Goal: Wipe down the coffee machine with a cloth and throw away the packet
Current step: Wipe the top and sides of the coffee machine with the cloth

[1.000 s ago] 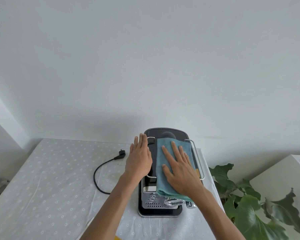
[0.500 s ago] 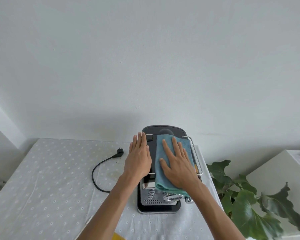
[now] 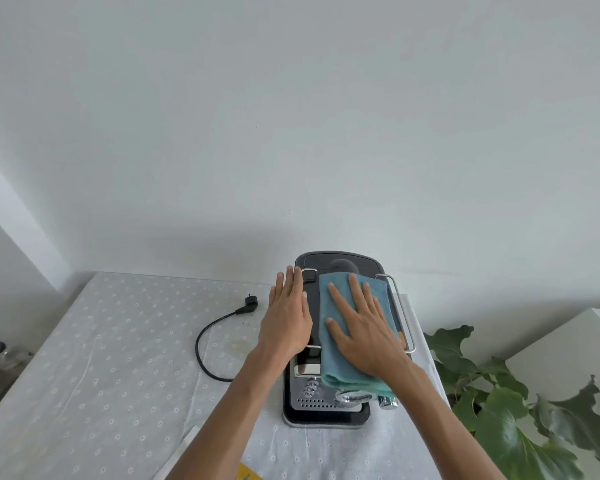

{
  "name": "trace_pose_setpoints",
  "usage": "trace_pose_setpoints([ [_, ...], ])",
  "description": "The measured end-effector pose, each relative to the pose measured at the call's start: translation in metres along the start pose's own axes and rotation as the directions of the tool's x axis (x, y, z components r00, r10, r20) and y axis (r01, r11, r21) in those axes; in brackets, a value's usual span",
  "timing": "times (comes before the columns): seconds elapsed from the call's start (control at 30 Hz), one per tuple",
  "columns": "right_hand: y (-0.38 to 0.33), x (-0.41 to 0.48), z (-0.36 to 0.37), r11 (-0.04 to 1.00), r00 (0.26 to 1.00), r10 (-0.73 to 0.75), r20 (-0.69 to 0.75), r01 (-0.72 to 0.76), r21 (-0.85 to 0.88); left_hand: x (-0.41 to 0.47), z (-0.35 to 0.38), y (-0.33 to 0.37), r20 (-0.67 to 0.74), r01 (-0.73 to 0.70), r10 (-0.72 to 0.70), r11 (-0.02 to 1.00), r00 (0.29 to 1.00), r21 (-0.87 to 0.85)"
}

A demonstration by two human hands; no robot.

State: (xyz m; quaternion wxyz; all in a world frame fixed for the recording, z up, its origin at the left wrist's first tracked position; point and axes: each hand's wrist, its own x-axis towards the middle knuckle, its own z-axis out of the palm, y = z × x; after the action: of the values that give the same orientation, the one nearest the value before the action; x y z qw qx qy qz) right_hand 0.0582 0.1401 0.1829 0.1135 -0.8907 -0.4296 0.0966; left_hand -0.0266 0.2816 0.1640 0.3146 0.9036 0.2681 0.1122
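right hand flat on cloth | left hand flat on coffee machine | cord, plant beside

A yellow packet is cut off by the bottom edge, while the cloth and both hands hide much of the coffee machine's top
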Motion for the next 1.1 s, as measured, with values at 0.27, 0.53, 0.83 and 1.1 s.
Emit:
trace_pose_setpoints([
  [0.27,0.003,0.015,-0.004,0.999,1.000,-0.014,0.009,0.013,0.036,-0.005,-0.003,0.004,-0.004,0.030,-0.030,0.999,1.000,0.022],
  [0.53,0.015,-0.004,-0.007,0.978,0.974,-0.206,0.094,0.207,-0.002,-0.040,0.001,-0.008,-0.027,0.033,-0.040,0.972,0.999,-0.232],
  [0.83,0.018,0.023,-0.015,0.900,0.894,-0.406,0.190,0.428,-0.087,-0.088,0.041,0.020,-0.208,0.109,-0.217,0.895,0.954,-0.432],
  [1.1,0.021,0.035,-0.014,0.817,0.822,-0.516,0.241,0.557,-0.150,-0.080,0.051,0.023,-0.400,0.037,-0.164,0.951,0.902,-0.307],
])
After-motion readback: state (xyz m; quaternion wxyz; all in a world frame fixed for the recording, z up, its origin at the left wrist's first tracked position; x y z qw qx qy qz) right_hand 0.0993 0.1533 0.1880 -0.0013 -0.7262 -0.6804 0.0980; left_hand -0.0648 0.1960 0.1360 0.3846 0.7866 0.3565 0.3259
